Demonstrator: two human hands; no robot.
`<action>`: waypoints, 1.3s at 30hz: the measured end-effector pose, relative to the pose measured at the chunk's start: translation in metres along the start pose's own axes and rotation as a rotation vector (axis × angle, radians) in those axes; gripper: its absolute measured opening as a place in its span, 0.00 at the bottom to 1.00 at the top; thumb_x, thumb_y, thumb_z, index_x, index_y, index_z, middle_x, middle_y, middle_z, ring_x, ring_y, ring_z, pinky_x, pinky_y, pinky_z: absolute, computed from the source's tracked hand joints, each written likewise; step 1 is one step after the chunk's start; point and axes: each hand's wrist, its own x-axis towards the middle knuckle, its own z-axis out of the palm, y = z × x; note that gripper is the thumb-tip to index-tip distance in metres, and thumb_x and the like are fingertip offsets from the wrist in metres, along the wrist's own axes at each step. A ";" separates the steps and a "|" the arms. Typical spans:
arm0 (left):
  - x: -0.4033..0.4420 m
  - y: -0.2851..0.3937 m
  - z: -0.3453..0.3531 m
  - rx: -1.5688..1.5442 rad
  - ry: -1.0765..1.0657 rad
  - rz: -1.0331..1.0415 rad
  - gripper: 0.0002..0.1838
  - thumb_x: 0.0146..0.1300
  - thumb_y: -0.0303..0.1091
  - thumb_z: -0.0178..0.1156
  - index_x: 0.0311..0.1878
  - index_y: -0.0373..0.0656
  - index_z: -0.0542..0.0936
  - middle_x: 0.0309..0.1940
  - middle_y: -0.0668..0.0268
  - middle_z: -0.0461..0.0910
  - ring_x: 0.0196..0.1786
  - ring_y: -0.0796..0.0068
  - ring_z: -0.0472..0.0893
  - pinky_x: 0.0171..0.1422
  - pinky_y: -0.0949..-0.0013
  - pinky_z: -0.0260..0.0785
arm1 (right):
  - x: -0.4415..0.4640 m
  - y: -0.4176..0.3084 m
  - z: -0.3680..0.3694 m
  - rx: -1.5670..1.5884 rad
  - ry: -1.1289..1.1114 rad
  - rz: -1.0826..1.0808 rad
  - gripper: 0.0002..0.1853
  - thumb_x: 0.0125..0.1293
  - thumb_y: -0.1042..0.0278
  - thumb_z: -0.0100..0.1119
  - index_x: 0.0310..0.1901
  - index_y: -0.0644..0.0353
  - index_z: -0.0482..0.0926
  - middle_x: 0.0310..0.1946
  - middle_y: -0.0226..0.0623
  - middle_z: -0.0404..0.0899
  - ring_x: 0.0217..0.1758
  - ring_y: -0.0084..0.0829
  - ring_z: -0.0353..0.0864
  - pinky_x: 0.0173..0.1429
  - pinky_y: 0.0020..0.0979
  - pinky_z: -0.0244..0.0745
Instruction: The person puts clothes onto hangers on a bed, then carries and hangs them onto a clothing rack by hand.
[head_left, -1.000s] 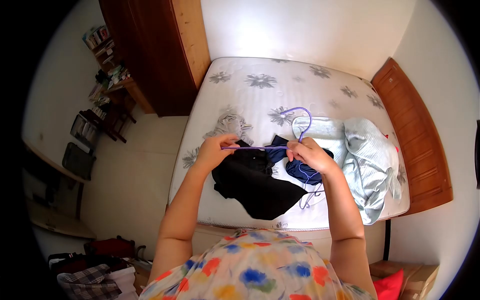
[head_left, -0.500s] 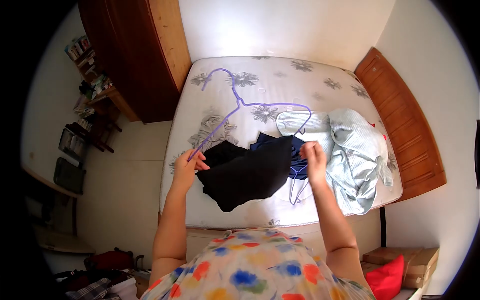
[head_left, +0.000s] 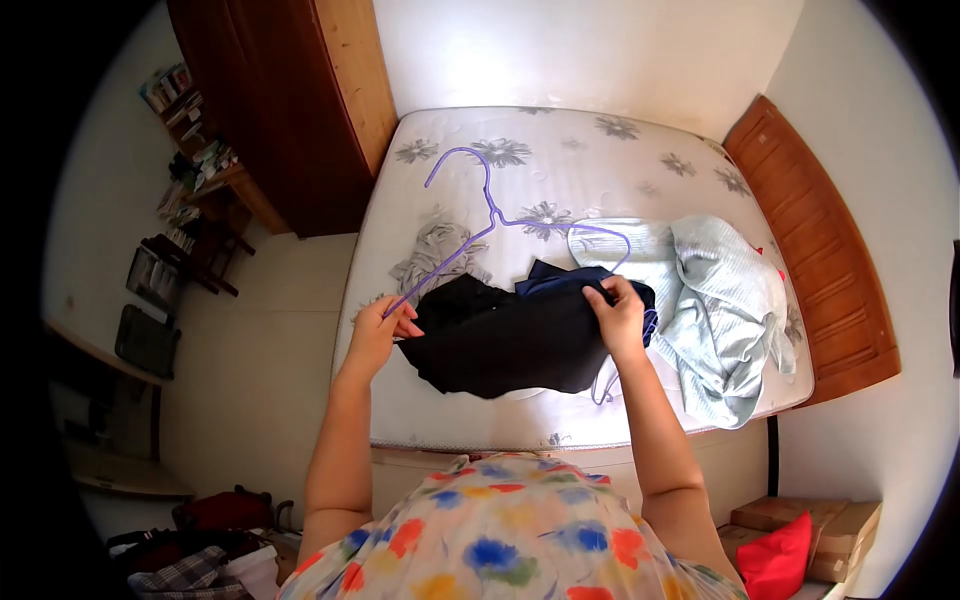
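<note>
A purple clothes hanger (head_left: 463, 250) is held over the bed with its hook pointing away from me. My left hand (head_left: 373, 335) is closed on the hanger's left end and the edge of a black garment (head_left: 505, 345). Stretched below the hanger, the black cloth reaches across to my right hand (head_left: 617, 312). That hand pinches the cloth's upper right corner, by the hanger's right arm. Behind the cloth lies a dark navy garment (head_left: 560, 279), partly hidden. Another purple hanger (head_left: 604, 384) shows in part near my right wrist.
A pale striped cloth (head_left: 715, 320) is heaped on the right of the flowered mattress (head_left: 480, 425). A grey crumpled garment (head_left: 437, 255) lies to the left. A wooden headboard (head_left: 815, 250) borders the right side, a wardrobe (head_left: 275, 110) the far left.
My right hand has moved left and up onto the black garment's corner and now pinches it. The cloth's top edge is pulled straighter, and its lower part has risen.
</note>
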 end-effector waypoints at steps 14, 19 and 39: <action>-0.018 -0.044 -0.082 -0.219 -0.062 -0.066 0.15 0.65 0.36 0.55 0.49 0.38 0.71 0.38 0.58 0.80 0.34 0.72 0.81 0.43 0.72 0.74 | -0.007 -0.032 0.033 -0.107 -0.493 -0.089 0.13 0.68 0.65 0.53 0.28 0.64 0.74 0.15 0.34 0.74 0.18 0.25 0.76 0.25 0.26 0.70; -0.044 -0.117 -0.108 -0.772 -0.189 0.101 0.43 0.57 0.60 0.59 0.68 0.42 0.57 0.61 0.55 0.70 0.63 0.66 0.71 0.67 0.61 0.60 | -0.024 -0.037 0.076 -0.160 -0.507 -0.092 0.13 0.68 0.63 0.53 0.29 0.63 0.75 0.15 0.35 0.75 0.18 0.26 0.76 0.25 0.27 0.70; -0.135 -0.357 -0.169 0.381 0.519 -0.829 0.30 0.64 0.39 0.58 0.65 0.38 0.61 0.58 0.47 0.70 0.60 0.51 0.71 0.62 0.60 0.64 | -0.138 0.124 0.342 0.025 -0.925 0.717 0.15 0.68 0.58 0.50 0.28 0.60 0.73 0.14 0.31 0.69 0.14 0.22 0.69 0.18 0.25 0.64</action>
